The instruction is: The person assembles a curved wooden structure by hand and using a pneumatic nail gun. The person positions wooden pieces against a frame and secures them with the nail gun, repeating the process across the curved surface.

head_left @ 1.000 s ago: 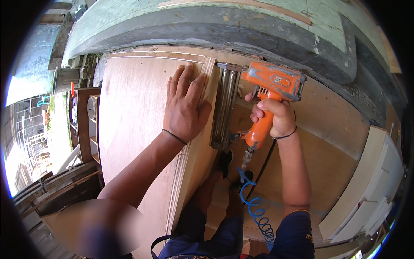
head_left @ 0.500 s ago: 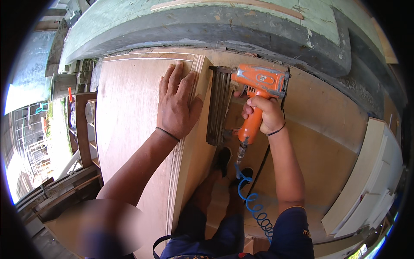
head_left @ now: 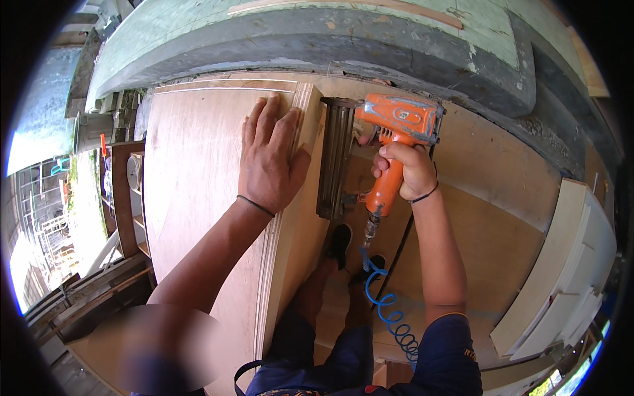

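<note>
My right hand (head_left: 411, 170) is wrapped round the handle of an orange pneumatic nail gun (head_left: 401, 120). The gun's nose and long dark magazine (head_left: 335, 162) sit against, or very close to, the side of a wooden cabinet (head_left: 191, 158); actual contact I cannot make out. A coiled blue air hose (head_left: 384, 300) hangs from the handle's lower end. My left hand (head_left: 271, 158) lies flat on the cabinet's pale plywood face, fingers spread, close to its layered right edge (head_left: 272, 264).
Beyond the cabinet runs a grey concrete ledge (head_left: 284, 56) with a thin wood strip (head_left: 350, 8) on top. White and pale boards (head_left: 561, 264) lean at the right. Brown sheets (head_left: 489, 218) cover the floor, and a dark shelf unit (head_left: 125, 191) stands at the left.
The nail gun and my right hand have shifted very slightly upward in the picture. My left hand stays pressed on the cabinet.
</note>
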Motion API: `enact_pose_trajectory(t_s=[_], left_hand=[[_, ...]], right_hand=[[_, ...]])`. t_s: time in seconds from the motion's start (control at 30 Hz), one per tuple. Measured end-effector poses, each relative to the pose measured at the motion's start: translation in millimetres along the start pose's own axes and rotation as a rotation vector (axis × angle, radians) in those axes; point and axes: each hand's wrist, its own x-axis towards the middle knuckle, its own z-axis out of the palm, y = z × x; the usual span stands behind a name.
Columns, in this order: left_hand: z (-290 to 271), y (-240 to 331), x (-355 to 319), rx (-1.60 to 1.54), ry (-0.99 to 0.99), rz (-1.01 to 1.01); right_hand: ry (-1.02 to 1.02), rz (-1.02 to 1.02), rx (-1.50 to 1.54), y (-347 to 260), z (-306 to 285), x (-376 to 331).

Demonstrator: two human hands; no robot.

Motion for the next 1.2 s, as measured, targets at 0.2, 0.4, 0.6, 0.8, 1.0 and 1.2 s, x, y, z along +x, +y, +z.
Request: enact_pose_trajectory(t_s=[0.2,0.4,0.6,0.8,1.0,1.2], left_hand=[[-0.8,3.8,1.5,0.003,0.001,-0.001],[2.0,2.9,0.4,-0.022,-0.002,0.005],[5.2,-2.5,-1.4,-0.019,0.028,0.043],[9.3,-5.1,6.4,0.012,0.089,0.076],[9.0,-12.8,-0.5,-0.035,0.076,0.056],[-28.5,33.2,-116.7,0.031,-0.161,-0.226]], right_hand=[[-0.001,0.006,0.002,-3.5,-1.1,0.7],[0.009,0.009,-0.022,-2.2,-3.2,-1.9],[0.015,-0.023,0.021,9.6,0.3,-9.4],[0.141,-0.002,0.14,36.7,-7.4,-66.9],[0.257,0.092,0.24,75.3,1.3,-126.8],[0.287,0.114,0.27,89.3,-5.9,-157.5]])
